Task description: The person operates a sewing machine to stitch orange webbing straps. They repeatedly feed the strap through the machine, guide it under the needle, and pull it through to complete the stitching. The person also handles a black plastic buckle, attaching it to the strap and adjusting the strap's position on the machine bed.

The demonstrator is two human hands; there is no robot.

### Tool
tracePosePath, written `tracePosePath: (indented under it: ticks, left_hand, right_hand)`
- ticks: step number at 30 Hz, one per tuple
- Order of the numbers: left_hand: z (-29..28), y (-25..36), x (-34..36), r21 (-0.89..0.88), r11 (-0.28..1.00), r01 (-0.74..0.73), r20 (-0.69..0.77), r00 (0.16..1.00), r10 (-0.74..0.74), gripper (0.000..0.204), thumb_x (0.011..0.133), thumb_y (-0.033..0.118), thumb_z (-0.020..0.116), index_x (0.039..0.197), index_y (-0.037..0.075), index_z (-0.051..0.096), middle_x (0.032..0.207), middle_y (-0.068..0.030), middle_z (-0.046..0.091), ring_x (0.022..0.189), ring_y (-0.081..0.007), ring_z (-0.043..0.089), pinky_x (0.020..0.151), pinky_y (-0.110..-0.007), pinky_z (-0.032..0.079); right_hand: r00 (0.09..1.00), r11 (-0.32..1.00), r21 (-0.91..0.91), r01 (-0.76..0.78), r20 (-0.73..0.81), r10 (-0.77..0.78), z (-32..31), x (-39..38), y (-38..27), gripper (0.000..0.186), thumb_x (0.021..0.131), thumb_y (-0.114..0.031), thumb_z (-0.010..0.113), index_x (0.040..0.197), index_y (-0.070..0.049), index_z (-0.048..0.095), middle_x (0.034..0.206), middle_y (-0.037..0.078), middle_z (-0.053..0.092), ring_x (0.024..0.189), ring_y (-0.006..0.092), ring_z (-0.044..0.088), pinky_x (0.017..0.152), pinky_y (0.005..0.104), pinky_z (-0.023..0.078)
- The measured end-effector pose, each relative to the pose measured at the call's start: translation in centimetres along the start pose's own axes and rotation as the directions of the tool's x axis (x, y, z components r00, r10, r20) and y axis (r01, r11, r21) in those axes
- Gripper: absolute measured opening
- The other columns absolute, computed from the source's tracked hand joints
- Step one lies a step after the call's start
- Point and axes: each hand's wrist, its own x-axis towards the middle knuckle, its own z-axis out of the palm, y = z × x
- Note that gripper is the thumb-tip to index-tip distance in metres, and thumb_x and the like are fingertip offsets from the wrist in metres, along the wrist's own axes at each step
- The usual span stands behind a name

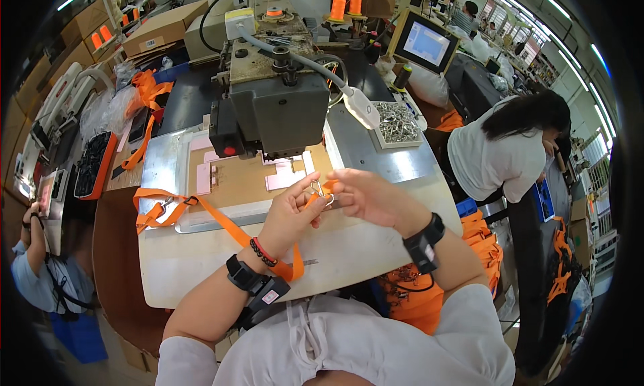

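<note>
My left hand (290,215) pinches a silver metal snap hook (316,187) and the orange webbing strap around it, above the table's near edge. My right hand (376,199) is closed at the other side of the hook, its fingertips on a short piece of orange webbing; the thumb's exact grip is partly hidden. From under my left wrist the long orange strap (227,222) runs left across the table. Its far end carries a black slider and another metal hook (161,208).
A sewing machine head (275,111) stands just beyond my hands, over a clamp plate with pink pads (284,175). A white tray (397,126) of metal hooks sits at the back right. Orange straps (410,299) hang by my right side. Another person (500,148) works at the right.
</note>
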Motion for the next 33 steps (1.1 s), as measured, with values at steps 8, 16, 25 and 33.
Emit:
tracePosePath:
  ticks: [8,16,25,33]
  left_hand:
    - [-0.3,0.0,-0.3,0.226,0.973,0.053,-0.065,0.997,-0.039,0.059,0.095,0.006,0.061,0.149,0.003,0.038,0.081,-0.0011,0.062,0.062,-0.0052,0.054,0.055,-0.022,0.048]
    - [0.9,0.3,-0.6,0.219,0.974,0.061,-0.012,0.998,-0.06,0.03,0.094,0.009,0.062,0.123,0.001,0.061,0.085,-0.0037,0.065,0.065,-0.0062,0.059,0.057,-0.023,0.051]
    - [6.1,1.1,-1.3,0.386,0.888,0.251,0.189,0.92,-0.342,0.059,0.091,0.051,0.065,0.098,-0.008,0.067,0.081,-0.0108,0.067,0.062,-0.0137,0.065,0.057,-0.026,0.054]
    - [6.5,0.8,-1.5,-0.129,0.879,0.46,0.242,0.874,-0.422,0.055,0.091,0.051,0.066,0.092,-0.005,0.068,0.075,-0.0096,0.065,0.066,-0.0139,0.062,0.065,-0.028,0.054]
  right_hand:
    - [0.994,0.95,-0.3,0.088,-0.04,-0.104,1.1,2.8,2.8,0.02,0.092,-0.021,0.07,0.099,-0.005,0.062,0.083,0.001,0.062,0.06,0.0038,0.05,0.051,0.0189,0.038]
    - [0.803,0.862,-0.335,0.38,-0.343,-0.488,-1.5,5.5,1.3,0.016,0.093,-0.02,0.066,0.095,-0.006,0.06,0.073,-0.001,0.055,0.055,0.0046,0.048,0.047,0.0203,0.038]
    - [0.367,0.617,-0.609,0.498,-0.496,-0.787,-3.7,10.5,0.0,0.018,0.092,-0.017,0.068,0.1,-0.001,0.063,0.074,0.002,0.06,0.066,0.0071,0.054,0.054,0.0246,0.042]
    - [0.139,0.276,-0.869,0.41,-0.24,-0.961,-2.2,9.2,-0.1,0.015,0.09,-0.015,0.068,0.088,-0.003,0.058,0.07,0.008,0.062,0.063,0.0219,0.061,0.061,0.0366,0.049]
